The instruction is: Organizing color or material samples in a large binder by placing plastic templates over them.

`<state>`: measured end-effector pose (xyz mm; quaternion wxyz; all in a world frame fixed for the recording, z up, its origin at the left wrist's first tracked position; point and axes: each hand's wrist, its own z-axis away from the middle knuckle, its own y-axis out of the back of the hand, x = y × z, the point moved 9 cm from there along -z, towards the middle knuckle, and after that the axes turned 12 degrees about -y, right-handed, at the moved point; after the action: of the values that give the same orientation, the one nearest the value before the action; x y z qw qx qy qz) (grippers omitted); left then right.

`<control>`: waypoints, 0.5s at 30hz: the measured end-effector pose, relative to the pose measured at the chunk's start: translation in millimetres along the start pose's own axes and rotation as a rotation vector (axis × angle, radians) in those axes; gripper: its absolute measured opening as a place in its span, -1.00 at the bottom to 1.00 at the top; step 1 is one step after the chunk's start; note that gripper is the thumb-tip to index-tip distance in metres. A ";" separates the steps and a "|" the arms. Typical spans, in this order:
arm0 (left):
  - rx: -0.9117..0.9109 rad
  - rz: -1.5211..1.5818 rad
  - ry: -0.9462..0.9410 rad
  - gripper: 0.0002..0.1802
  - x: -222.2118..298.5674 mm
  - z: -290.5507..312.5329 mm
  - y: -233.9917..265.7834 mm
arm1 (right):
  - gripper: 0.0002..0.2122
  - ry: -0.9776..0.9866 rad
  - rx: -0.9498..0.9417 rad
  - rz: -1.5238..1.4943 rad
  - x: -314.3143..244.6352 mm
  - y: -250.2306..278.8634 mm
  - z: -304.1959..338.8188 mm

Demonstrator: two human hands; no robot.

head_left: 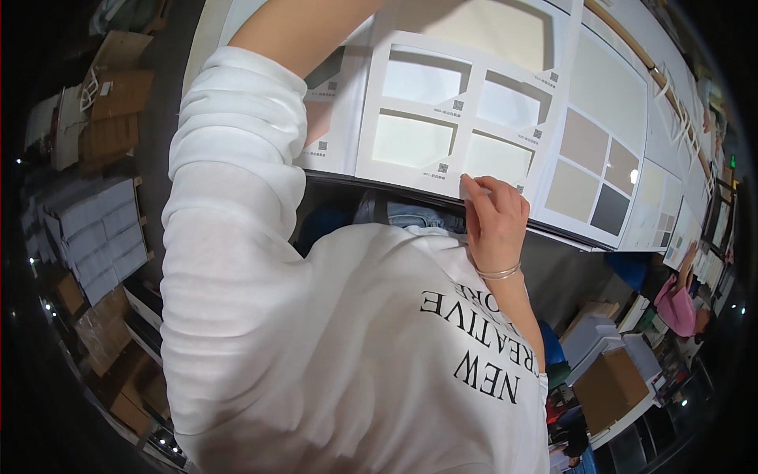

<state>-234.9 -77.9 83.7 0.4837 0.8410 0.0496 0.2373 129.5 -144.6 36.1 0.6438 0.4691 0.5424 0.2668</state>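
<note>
A white board with cut-out windows (379, 167) lies in front of me, pale cream, white and bluish panels showing through its openings. My right hand (499, 215), a thin bracelet at its wrist, is closed at the near edge of this board. Its thumb and fingertips pinch the rim beside a pale lower window. My left forearm (304, 28) reaches across the far left of the board and leaves the picture at the top. The left hand itself is out of sight.
More boards with grey and beige swatches (583, 134) line the table to the right. Stacked white sheets (99, 233) and cardboard boxes (122, 95) stand on the left. Another person in pink (677, 308) is at the far right. An open brown carton (612, 387) sits at lower right.
</note>
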 end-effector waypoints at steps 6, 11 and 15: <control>0.034 0.030 0.013 -0.74 3.9 6.7 4.0 | -0.59 0.000 0.012 0.029 -2.3 -0.2 0.8; 0.045 -0.017 -0.024 -0.76 5.0 7.5 4.5 | -0.59 -0.002 0.002 0.022 -2.6 1.7 0.7; 0.049 0.013 -0.024 -0.75 0.3 7.6 0.8 | -0.59 0.002 0.004 0.011 -3.0 2.4 0.4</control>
<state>-231.4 -84.2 81.3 0.4618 0.8558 0.0440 0.2292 129.5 -146.3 39.6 0.6411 0.4729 0.5409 0.2696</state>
